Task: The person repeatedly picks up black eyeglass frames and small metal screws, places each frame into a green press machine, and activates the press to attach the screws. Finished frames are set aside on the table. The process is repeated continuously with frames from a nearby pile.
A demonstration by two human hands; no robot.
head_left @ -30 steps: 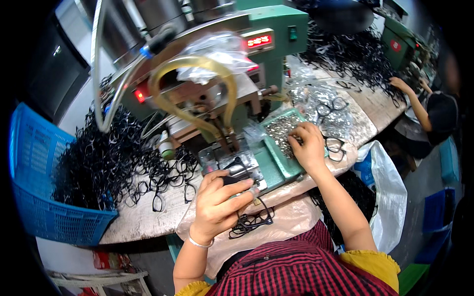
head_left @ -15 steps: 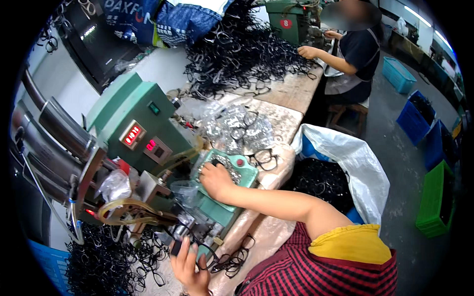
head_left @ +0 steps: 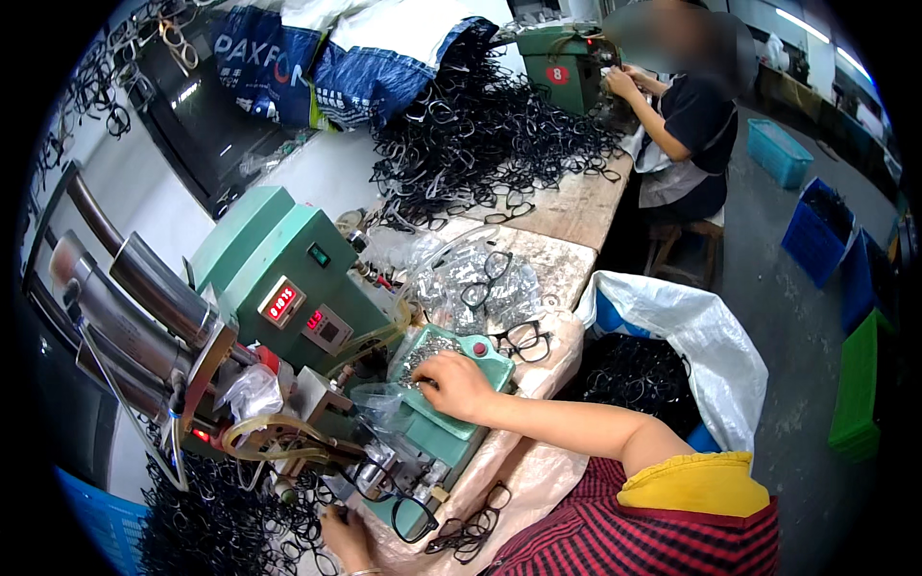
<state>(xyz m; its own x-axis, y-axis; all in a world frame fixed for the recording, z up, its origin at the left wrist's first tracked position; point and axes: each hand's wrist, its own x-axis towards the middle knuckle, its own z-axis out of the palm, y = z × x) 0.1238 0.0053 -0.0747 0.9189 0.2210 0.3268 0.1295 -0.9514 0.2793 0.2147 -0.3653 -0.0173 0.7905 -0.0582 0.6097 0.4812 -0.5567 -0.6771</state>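
My right hand rests over a green tray of small shiny metal parts. Its fingers are curled together at the edge of the parts; whatever they pinch is too small to see. At lower left, my left hand reaches beside a heap of black eyeglass frames, thumb apart from the fingers, with nothing visible in it. One black eyeglass frame sits at the front of the green machine, touched by neither hand. Several more frames lie close to it on the bench.
Clear plastic bags and a loose frame lie beyond the tray. A white sack of dark frames stands right of the bench. Farther off, a co-worker sits by a large pile of frames. Coloured crates line the floor.
My left hand has left the eyeglass frame at the machine and moved down-left to the heap. My right hand has drawn slightly back within the tray. The co-worker's hand has moved from pile to machine.
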